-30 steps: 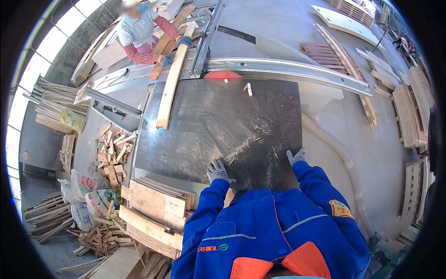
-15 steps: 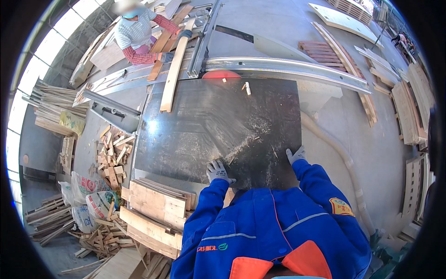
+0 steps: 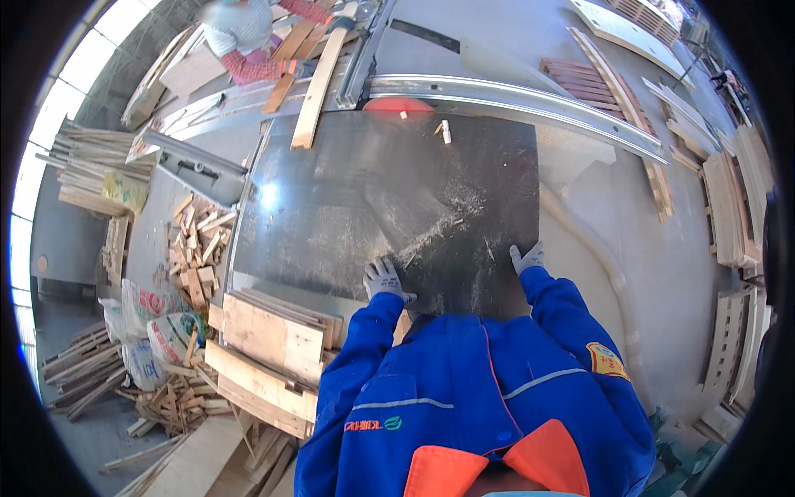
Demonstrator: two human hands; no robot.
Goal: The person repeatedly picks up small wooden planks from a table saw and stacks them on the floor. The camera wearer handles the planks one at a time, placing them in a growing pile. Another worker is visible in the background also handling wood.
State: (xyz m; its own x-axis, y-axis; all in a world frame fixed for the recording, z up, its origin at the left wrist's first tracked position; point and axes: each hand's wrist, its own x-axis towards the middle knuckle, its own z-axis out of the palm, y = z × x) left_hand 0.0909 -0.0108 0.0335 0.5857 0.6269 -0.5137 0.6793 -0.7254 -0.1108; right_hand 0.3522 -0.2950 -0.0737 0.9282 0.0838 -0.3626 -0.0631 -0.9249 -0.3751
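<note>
A dark, dusty tabletop (image 3: pixel 310 215) spreads out in front of me. My left hand (image 3: pixel 386 280), in a grey glove, lies flat near its front edge with the fingers spread. At the right edge rests my right hand (image 3: pixel 527 258), also gloved, fingers apart and holding nothing. Sawdust and small chips (image 3: pixel 439 232) are scattered just beyond my left hand. On the far left, a long pale board (image 3: pixel 321 95) reaches over the table's far edge, and a co-worker's gloved hands (image 3: pixel 305 69) are on it.
A metal rail (image 3: pixel 513 99) crosses behind the table, above a red rounded part (image 3: pixel 397 105). A small white piece (image 3: pixel 446 131) lies near the far edge. Stacked boards (image 3: pixel 273 335), wood offcuts (image 3: pixel 195 257) and sacks (image 3: pixel 170 335) stand left. A hose (image 3: pixel 609 269) runs along the right floor.
The co-worker's board has shifted away from me, so less of it overlaps the table. The whole view has tilted slightly. My hands stay at about the same places on the table.
</note>
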